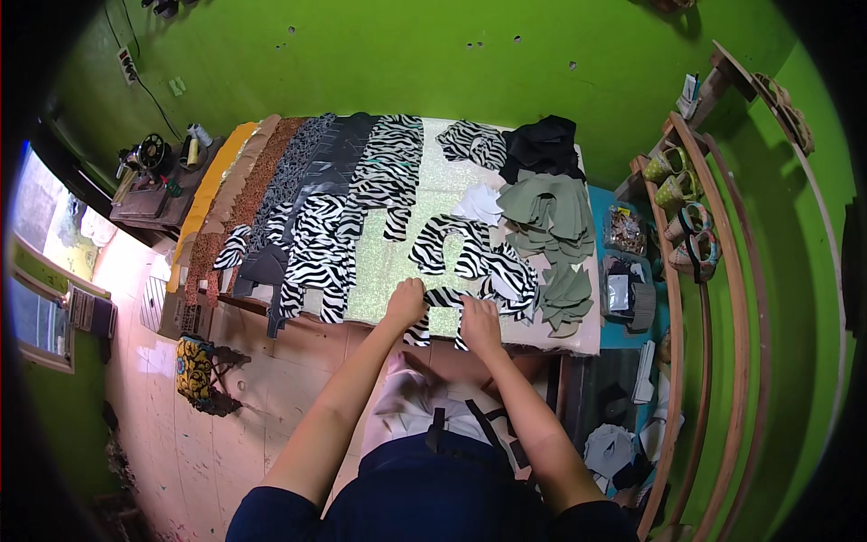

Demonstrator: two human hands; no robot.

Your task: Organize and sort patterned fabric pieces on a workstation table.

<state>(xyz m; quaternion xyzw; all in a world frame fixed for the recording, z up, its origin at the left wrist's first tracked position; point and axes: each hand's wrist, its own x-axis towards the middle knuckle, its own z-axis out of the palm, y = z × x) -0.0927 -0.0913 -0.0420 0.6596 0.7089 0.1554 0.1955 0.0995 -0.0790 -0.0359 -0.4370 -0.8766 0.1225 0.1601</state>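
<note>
A U-shaped zebra-striped fabric piece (pixel 443 295) is stretched between my hands at the near edge of the table. My left hand (pixel 408 302) has its fingers closed on the piece's left corner, and my right hand (pixel 480 323) pinches the right corner. The two striped ends hang down below my hands. Just beyond them lies another curved zebra-striped piece (pixel 432 246), beside a heap of similar striped cutouts (pixel 512 278). White cut pieces (pixel 479 204) rest behind these.
Olive-green pieces (pixel 548 212) and black fabric (pixel 544 149) lie on the table's right. Zebra, grey, patterned, brown and yellow fabrics (pixel 213 176) line its left. A wooden shoe rack (pixel 691 361) stands at right, a sewing machine (pixel 149 155) at far left, a patterned stool (pixel 194 372) on the floor.
</note>
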